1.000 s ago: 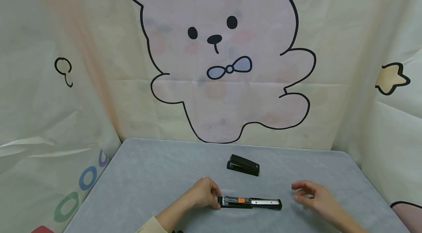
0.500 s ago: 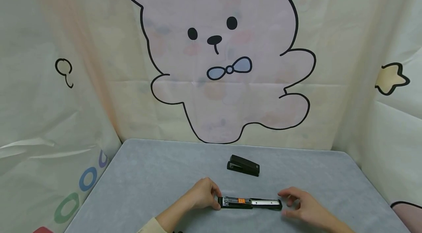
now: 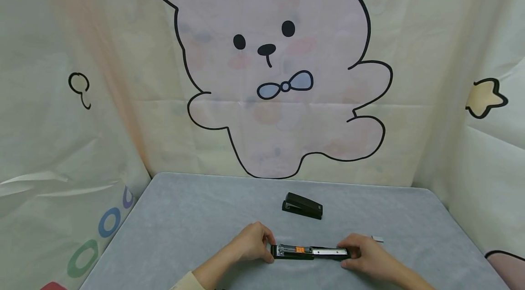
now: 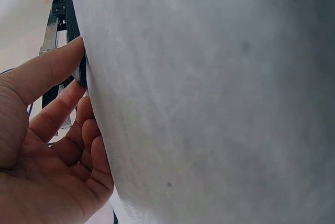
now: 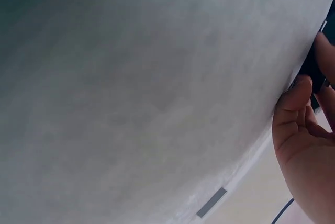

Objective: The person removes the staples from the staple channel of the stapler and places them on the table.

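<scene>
A black stapler [image 3: 293,252] lies opened out flat in the head view, with an orange label on its left half and a bare metal magazine on its right half. My left hand [image 3: 255,243] pinches its left end between thumb and fingers. At the other end, my right hand [image 3: 366,256] grips the stapler, with the thumb in front and fingers behind. In the left wrist view the left thumb [image 4: 52,67] presses on a dark part of the stapler. The right wrist view has the right fingers [image 5: 298,98] around the black end, most of which they hide.
A second black stapler [image 3: 302,206], folded, sits farther back on the grey-blue cloth of the table [image 3: 197,208]. Just behind my right hand lies a small grey strip [image 3: 378,239], which looks like staples. Printed curtains surround the table at the back and sides.
My right hand has come leftward and taken hold of the stapler's right end. The small grey strip now shows behind it. The left hand and both staplers have stayed put.
</scene>
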{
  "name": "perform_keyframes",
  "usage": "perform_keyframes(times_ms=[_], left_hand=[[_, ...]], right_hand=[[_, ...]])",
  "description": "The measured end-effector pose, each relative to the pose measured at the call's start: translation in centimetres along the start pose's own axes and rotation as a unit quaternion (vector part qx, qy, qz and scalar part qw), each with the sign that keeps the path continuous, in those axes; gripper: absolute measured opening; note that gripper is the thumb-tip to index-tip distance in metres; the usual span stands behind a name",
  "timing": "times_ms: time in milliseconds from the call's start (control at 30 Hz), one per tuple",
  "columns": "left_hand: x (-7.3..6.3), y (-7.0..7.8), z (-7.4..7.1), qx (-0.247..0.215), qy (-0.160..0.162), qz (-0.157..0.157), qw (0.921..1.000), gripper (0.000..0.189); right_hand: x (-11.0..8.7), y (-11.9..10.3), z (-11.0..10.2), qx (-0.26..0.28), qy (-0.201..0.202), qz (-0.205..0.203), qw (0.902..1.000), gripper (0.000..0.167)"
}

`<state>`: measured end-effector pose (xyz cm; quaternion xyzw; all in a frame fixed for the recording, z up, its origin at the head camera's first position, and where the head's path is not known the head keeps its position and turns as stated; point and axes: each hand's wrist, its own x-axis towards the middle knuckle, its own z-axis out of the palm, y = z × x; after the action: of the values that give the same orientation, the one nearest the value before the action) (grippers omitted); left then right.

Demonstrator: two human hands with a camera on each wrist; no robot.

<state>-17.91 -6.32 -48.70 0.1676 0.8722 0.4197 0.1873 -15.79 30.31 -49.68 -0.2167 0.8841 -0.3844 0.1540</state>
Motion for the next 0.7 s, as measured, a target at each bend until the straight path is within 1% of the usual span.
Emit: perform_keyframes(times_ms=[133, 233, 433, 600, 700], left_hand=[[-0.2, 0.1, 0.1, 0.006, 0.002, 0.007, 1.0, 0.029], [-0.2, 0.1, 0.2, 0.009, 0.004, 0.012, 0.9999, 0.029], [-0.3, 0.2, 0.3, 0.018, 0.004, 0.013, 0.9997, 0.03], [-0.2, 0.0, 0.2, 0.014, -0.004, 0.011, 0.9998, 0.026], [-0.3, -0.2, 0.3, 0.013, -0.003, 0.016, 0.9998, 0.025]], right_hand=[[0.2, -0.3, 0.4, -0.012, 0.019, -0.032, 0.9992, 0.021], [0.1, -0.5, 0.6, -0.01, 0.027, -0.029, 0.9992, 0.019], [0.0, -1.0, 0.8, -0.015, 0.039, -0.021, 0.9989, 0.021], [0.1, -1.2, 1.0, -0.016, 0.048, -0.032, 0.9982, 0.021], [0.1, -1.3, 1.1, -0.016, 0.055, -0.039, 0.9976, 0.021]])
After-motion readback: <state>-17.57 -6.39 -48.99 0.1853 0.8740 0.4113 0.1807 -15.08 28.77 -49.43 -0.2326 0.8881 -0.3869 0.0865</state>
